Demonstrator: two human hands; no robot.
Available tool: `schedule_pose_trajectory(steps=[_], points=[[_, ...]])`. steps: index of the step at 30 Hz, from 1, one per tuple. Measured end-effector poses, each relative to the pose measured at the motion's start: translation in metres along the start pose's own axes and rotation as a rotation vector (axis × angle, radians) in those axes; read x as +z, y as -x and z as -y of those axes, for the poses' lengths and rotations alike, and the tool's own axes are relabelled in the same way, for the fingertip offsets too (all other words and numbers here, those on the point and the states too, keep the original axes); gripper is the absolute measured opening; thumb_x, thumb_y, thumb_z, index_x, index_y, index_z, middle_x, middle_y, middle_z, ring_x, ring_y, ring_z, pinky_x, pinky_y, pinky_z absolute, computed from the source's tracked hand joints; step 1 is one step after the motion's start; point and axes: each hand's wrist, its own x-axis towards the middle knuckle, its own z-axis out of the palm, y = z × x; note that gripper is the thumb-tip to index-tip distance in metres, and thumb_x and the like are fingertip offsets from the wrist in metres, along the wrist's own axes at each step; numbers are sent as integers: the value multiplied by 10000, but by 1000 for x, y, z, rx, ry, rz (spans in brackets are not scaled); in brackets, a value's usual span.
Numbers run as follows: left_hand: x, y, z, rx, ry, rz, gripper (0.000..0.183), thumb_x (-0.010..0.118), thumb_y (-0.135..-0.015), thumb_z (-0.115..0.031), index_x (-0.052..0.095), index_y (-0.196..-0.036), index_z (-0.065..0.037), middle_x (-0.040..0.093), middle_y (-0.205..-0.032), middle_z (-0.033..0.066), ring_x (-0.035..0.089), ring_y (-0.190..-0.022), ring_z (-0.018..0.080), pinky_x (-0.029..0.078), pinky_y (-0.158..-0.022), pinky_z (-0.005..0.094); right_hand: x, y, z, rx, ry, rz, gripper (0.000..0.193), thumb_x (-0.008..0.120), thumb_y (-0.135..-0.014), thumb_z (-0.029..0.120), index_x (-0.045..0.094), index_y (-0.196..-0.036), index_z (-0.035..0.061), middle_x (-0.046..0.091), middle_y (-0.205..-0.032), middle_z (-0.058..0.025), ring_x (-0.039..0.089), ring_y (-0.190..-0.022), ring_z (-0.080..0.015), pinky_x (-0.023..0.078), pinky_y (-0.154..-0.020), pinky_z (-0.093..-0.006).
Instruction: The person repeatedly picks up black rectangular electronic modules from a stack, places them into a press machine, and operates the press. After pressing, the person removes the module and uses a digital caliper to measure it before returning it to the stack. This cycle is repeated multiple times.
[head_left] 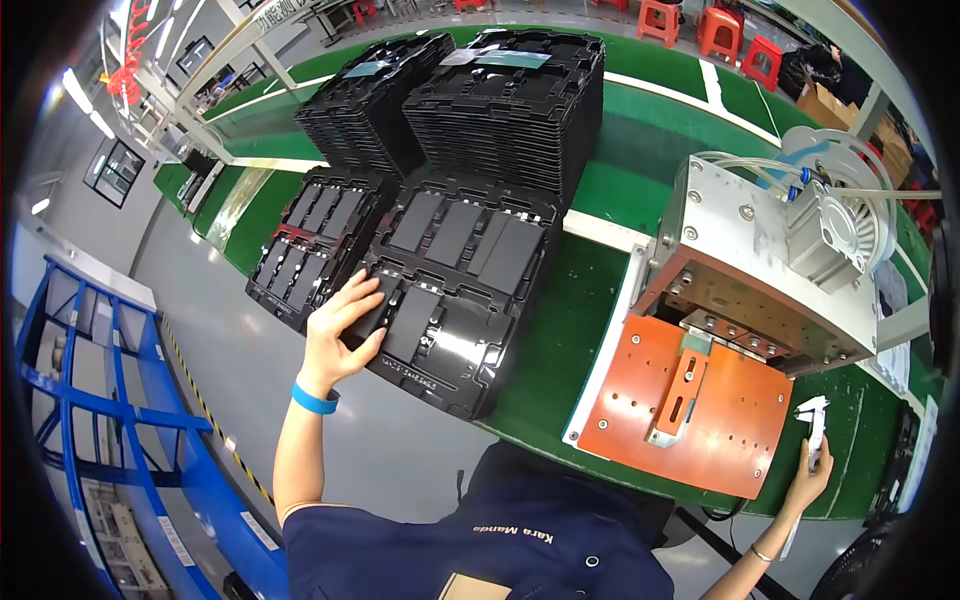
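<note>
Dark blue clothing (500, 540) fills the near edge. Left of the orange plate (690, 405), the left hand (340, 325) is spread wide on a black tray (455, 290), its long axis running away. Right of the plate, a white tool (817, 425) is gripped upright by the right hand (808, 480).

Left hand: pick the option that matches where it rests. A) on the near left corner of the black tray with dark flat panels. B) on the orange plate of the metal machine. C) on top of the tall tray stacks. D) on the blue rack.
A: the left hand lies with fingers spread on the near left corner of the black tray, apart from the orange plate.
</note>
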Motion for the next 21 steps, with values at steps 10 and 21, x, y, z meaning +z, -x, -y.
schedule_pose_trajectory(steps=[10, 21], points=[[4, -44, -43, 99, -18, -179, 212, 701, -769, -15, 709, -981, -19, 688, -1052, 134, 690, -937, 275, 549, -788, 342, 7, 4, 33, -12, 183, -26, 371, 695, -886, 279, 650, -1195, 79, 506, -872, -46, 498, -720, -161, 429, -649, -309], [74, -151, -78, -238, -136, 303, 590, 786, -644, -563, 585, -637, -8, 623, -620, 144, 636, -631, 320, 502, -610, 397, -15, 21, 74, -212, 150, -76, 484, 739, -810, 126, 594, -1268, 75, 558, -1076, -131, 518, -1014, -301, 422, -893, -403]])
